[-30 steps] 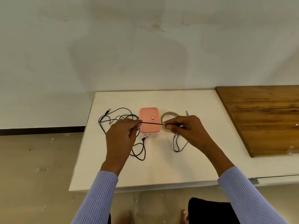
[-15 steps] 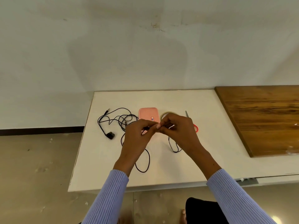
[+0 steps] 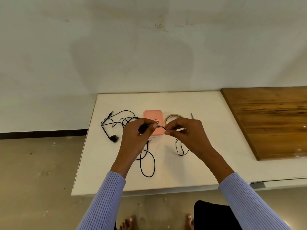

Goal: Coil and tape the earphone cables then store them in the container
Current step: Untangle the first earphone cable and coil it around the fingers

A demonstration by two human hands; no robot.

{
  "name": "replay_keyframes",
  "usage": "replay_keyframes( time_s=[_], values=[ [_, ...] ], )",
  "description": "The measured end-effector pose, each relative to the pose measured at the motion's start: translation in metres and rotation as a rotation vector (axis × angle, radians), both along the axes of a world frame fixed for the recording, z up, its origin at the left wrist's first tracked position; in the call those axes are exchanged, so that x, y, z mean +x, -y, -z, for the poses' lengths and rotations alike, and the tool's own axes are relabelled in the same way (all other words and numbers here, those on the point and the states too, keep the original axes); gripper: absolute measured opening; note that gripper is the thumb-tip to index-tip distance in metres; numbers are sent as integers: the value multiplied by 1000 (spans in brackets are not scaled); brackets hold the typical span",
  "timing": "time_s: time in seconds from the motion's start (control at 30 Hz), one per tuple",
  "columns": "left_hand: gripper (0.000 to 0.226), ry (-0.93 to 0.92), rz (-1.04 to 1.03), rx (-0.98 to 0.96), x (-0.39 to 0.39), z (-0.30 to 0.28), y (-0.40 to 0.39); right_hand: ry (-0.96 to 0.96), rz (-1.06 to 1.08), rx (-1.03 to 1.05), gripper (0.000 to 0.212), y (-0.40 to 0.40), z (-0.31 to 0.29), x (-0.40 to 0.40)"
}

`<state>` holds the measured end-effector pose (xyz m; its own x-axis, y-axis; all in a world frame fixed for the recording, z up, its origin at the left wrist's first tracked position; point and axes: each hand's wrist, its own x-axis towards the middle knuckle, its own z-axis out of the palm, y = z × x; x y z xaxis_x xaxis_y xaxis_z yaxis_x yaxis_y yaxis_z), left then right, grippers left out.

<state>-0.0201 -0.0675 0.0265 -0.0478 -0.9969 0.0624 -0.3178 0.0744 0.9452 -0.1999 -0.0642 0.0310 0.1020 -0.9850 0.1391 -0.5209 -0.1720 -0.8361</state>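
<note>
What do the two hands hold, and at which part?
Both grip one black earphone cable: left hand and right hand pinch a short stretch between them; its loops hang below.

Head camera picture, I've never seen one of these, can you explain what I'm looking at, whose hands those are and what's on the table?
No machine here: a person wears a camera on the head, looking forward and down, so you see their own two arms in blue sleeves. The left hand and right hand each pinch a black earphone cable, with a short stretch between the fingertips; the rest hangs in loops to the white table. On the table lie a second cable with its earbuds, a pink container, a tape roll and, behind the right hand, a thin grey tip, too hidden to name. A wooden board lies to the right.
</note>
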Motion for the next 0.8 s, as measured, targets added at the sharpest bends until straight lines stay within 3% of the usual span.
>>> replay_keyframes(
  time_s=[0.17, 0.33, 0.57, 0.8],
  values=[
    [13, -15, -15, -42, 3, -15, -2, -29, 12, -100, 9, -1, -13, -2],
    [25, -48, -52, -44, 3, -25, -9, -35, -12, -71, 9, -6, -25, -2],
    [22, 110, -48, -251, -1, -30, -14, -98, -17, -55, 7, -6, -29, -5],
    [21, 124, -77, -236, 1, -28, -10, -53, -47, -13, 13, -6, -32, 0]
  ],
)
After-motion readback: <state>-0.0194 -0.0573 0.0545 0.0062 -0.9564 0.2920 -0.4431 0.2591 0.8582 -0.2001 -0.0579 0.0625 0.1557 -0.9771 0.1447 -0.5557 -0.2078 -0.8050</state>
